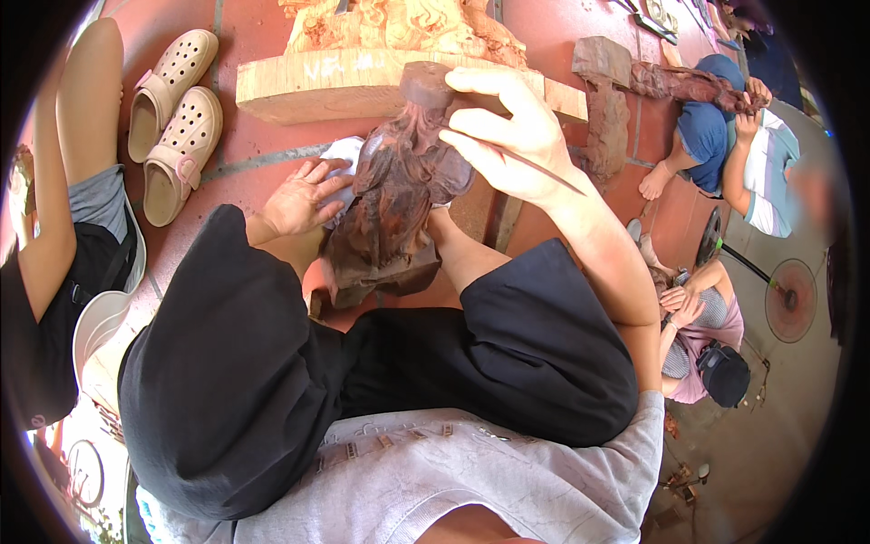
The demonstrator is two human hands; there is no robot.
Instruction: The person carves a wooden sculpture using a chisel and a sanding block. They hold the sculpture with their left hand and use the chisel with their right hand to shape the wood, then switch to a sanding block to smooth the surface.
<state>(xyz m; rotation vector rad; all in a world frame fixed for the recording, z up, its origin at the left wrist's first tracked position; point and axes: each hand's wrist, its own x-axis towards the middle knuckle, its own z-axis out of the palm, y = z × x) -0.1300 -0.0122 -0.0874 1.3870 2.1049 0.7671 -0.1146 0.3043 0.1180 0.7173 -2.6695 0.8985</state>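
A dark reddish-brown wood carving (390,199) stands tilted between my bare legs, its round end (425,84) pointing away from me. My left hand (304,195) is at the carving's left side, its fingers on a crumpled white cloth (341,168). My right hand (512,136) is bent over the round end, with thumb and fingertips close against it. A thin dark stick (544,170) juts from that hand back over the wrist; its front end is hidden.
A pale wood carving on a thick base (313,86) stands just ahead. Beige clogs (186,136) lie on the red tiles at left, beside a seated person (54,254). At right, two people (761,172) work near a dark carved piece (684,83) and a fan (790,300).
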